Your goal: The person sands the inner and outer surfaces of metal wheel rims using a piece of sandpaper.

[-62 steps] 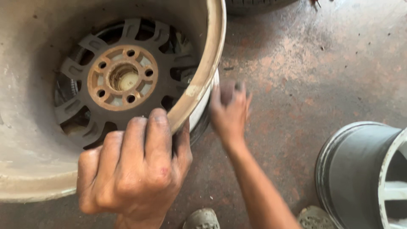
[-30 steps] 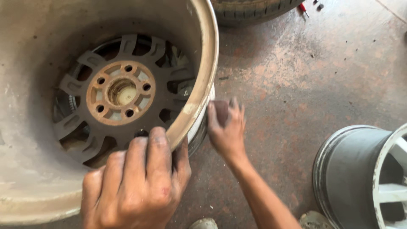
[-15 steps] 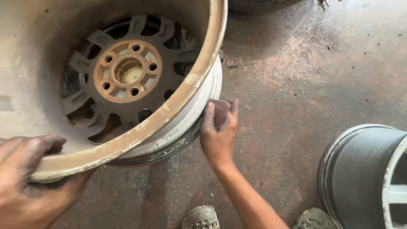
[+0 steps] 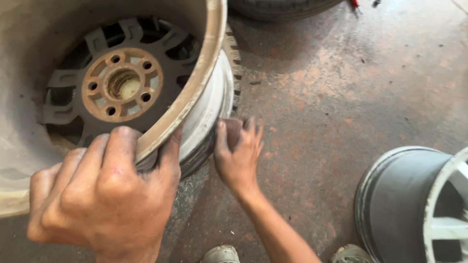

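A dusty wheel rim (image 4: pixel 204 68) stands on its side at the left, its barrel open toward me, with dark spokes and a rusty hub (image 4: pixel 122 85) inside. My left hand (image 4: pixel 102 195) grips the rim's near edge, fingers curled over the lip. My right hand (image 4: pixel 239 156) presses a small brownish sanding pad (image 4: pixel 232 130) against the outer wall of the rim, low on its right side.
A second silver rim (image 4: pixel 414 204) lies at the lower right. A black tyre (image 4: pixel 278 7) sits at the top edge, and another tyre's tread (image 4: pixel 235 63) shows behind the rim. The floor (image 4: pixel 341 97) is stained concrete. Shoes (image 4: pixel 222 254) show at the bottom.
My left hand has moved from the left part of the lip back to the near edge at the centre. My right hand with the pad stays low on the outer wall.
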